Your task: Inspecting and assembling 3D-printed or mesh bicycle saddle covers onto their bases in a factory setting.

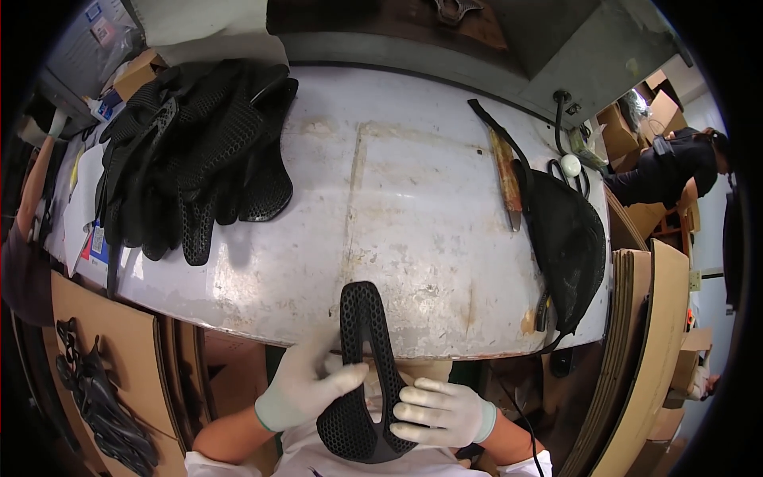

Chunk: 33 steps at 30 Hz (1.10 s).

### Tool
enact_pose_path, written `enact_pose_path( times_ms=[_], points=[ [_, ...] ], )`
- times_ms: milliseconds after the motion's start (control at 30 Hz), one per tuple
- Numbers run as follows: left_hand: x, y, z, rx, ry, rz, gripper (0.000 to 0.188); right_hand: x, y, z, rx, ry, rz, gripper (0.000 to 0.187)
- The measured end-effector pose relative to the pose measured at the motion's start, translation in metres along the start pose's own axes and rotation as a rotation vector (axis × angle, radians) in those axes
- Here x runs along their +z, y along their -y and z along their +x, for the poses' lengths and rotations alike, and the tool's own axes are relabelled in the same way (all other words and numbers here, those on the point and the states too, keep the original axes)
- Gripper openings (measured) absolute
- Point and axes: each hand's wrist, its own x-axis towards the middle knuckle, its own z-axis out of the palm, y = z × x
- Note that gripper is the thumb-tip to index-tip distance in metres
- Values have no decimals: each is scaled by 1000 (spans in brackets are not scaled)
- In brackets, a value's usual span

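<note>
A black bicycle saddle pad (348, 425) with a honeycomb surface and a long central slot is held upright at the table's near edge, its narrow nose pointing away from me. My left hand (296, 391), in a pale glove, grips its left side with the thumb lying over the front; the fingers are partly blurred and partly hidden behind it. Against the right side of the wide end, my gloved right hand (445, 413) has its fingers laid over the edge, with its thumb out of sight. Both hands are closed on the pad.
A heap of similar black honeycomb pieces (199, 135) lies at the table's (397, 230) far left. On the right are a brown-handled blade (506, 175) and a black mesh pouch with a strap (566, 238). Cardboard sheets (636, 350) stand right. Another person (675, 168) is at far right.
</note>
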Motion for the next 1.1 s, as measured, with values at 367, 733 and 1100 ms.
enact_pose_path(
  times_ms=[367,733,1100],
  points=[
    [15,-20,-26,-215,248,-54,68,-17,-4,42,944,-3,1008,48],
    [13,-30,-40,-133,226,214,63,-7,6,34,760,99,902,70],
    [3,18,-14,787,318,522,41,-23,4,52,214,-201,288,55]
  ],
)
